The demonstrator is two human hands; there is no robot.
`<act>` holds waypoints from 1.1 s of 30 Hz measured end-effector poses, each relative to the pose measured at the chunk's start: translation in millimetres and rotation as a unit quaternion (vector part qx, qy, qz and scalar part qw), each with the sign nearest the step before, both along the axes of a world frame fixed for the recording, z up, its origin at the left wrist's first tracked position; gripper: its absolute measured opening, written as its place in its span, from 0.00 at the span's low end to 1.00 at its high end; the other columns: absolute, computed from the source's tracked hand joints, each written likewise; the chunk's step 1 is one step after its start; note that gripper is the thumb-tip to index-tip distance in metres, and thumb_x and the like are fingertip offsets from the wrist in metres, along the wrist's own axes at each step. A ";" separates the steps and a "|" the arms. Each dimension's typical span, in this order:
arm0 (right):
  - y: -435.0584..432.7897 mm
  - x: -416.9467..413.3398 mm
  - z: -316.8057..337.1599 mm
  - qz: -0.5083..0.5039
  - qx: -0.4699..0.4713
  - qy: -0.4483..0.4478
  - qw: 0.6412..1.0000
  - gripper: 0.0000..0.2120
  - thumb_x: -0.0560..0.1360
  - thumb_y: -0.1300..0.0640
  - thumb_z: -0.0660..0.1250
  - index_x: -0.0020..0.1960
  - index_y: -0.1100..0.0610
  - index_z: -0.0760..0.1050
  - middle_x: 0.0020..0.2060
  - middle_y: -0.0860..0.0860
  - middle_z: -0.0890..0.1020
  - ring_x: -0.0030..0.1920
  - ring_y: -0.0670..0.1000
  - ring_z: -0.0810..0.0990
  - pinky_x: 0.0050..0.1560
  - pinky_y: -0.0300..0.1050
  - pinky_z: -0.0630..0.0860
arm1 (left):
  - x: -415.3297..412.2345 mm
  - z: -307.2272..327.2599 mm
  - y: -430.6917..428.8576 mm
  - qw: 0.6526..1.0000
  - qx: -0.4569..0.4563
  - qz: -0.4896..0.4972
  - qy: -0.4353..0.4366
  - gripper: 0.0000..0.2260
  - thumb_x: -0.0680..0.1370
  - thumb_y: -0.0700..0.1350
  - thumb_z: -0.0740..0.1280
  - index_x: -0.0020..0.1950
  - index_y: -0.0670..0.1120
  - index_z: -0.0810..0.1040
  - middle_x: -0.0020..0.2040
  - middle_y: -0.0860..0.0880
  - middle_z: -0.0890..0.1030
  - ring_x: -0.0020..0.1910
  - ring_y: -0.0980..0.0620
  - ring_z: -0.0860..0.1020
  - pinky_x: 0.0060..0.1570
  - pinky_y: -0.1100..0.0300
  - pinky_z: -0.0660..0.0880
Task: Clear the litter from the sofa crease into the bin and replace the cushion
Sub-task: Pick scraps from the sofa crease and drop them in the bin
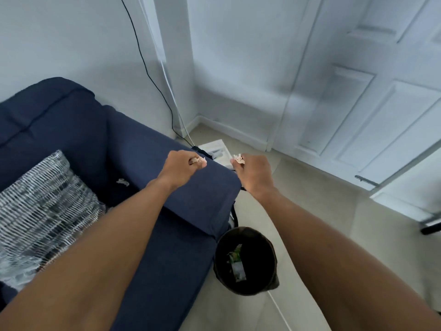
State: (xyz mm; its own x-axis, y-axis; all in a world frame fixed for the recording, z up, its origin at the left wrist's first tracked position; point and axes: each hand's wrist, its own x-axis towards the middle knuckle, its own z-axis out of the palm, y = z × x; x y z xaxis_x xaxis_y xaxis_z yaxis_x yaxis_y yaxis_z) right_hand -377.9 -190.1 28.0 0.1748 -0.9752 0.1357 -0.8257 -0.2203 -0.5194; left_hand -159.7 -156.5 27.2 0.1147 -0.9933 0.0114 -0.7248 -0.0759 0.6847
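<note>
My left hand (182, 166) hovers over the navy sofa's armrest (202, 187), pinched shut on a crumpled pale scrap of litter (201, 159). My right hand (253, 174) is just past the armrest end, above the floor, gripping another crumpled pale scrap (238, 158). A further small white scrap (123, 182) lies in the sofa crease beside the armrest. The round black bin (245, 260) stands on the floor below both hands, with a few wrappers inside. A grey-and-white patterned cushion (45, 211) rests on the sofa seat at the left.
White and black cables (155, 80) run down the wall to a white box (216, 151) on the floor behind the armrest. A white panelled door (370, 103) stands at the right. Pale tiled floor (322, 235) surrounds the bin.
</note>
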 end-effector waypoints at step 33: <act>76.2 -142.8 -225.1 -0.013 0.193 0.061 0.979 0.16 0.77 0.43 0.66 0.43 0.55 0.78 0.37 0.55 0.74 0.41 0.62 0.78 0.38 0.47 0.70 | -156.1 -228.5 53.7 0.986 0.159 -0.056 0.011 0.09 0.77 0.49 0.73 0.49 0.43 0.85 0.41 0.45 0.84 0.43 0.48 0.81 0.41 0.58 0.74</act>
State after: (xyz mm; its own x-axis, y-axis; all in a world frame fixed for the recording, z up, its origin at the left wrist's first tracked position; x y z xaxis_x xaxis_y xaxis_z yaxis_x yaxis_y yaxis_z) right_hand -520.7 -113.9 -197.1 0.1404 -0.9541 -0.2645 -0.8892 -0.0040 -0.4575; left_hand -315.8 -102.8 -201.2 0.0010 -0.9528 -0.3036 -0.7261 -0.2095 0.6549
